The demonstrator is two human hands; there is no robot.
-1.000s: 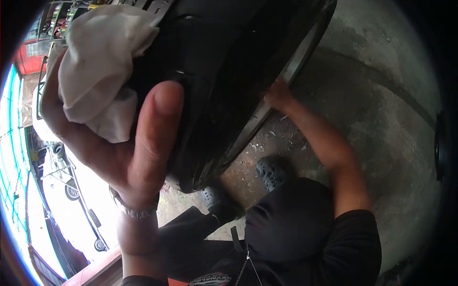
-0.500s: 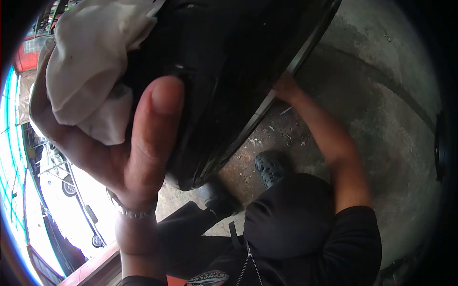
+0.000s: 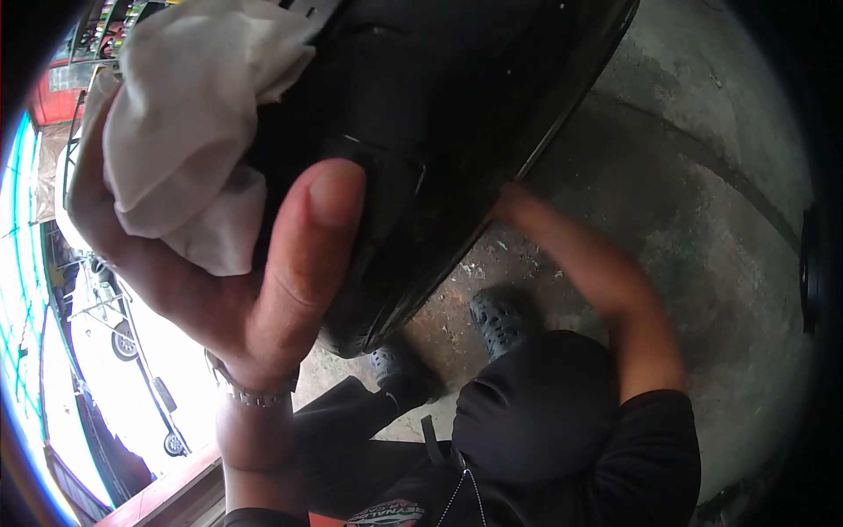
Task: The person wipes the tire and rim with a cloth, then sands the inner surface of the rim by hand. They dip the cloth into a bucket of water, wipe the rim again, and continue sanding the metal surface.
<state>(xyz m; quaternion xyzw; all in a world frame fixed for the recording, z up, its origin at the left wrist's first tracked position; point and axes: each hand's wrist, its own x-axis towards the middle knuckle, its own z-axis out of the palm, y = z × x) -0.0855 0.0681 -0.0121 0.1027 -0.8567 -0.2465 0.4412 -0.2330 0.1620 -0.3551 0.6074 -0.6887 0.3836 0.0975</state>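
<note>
A glossy black curved panel (image 3: 439, 114) slants across the upper middle of the head view. Against its left side, my left hand (image 3: 290, 281) holds a crumpled white cloth (image 3: 189, 132) between palm and fingers. The thumb stretches up over the black surface, while most of the fingers are hidden behind the cloth. Around that wrist sits a metal-band watch (image 3: 255, 391). At the panel's right edge is my right hand (image 3: 516, 206), blurred, with its fingers out of sight behind the edge.
My clogs (image 3: 500, 321) stand on a stained concrete floor (image 3: 702, 263) strewn with small debris. Bright daylight comes in at left, where a wheeled metal frame (image 3: 123, 342) stands. A dark round object (image 3: 810, 272) lies at the far right edge.
The black panel, white cloth and my left hand appear slightly further right and lower. My right hand has moved a little down and left along the panel's edge.
</note>
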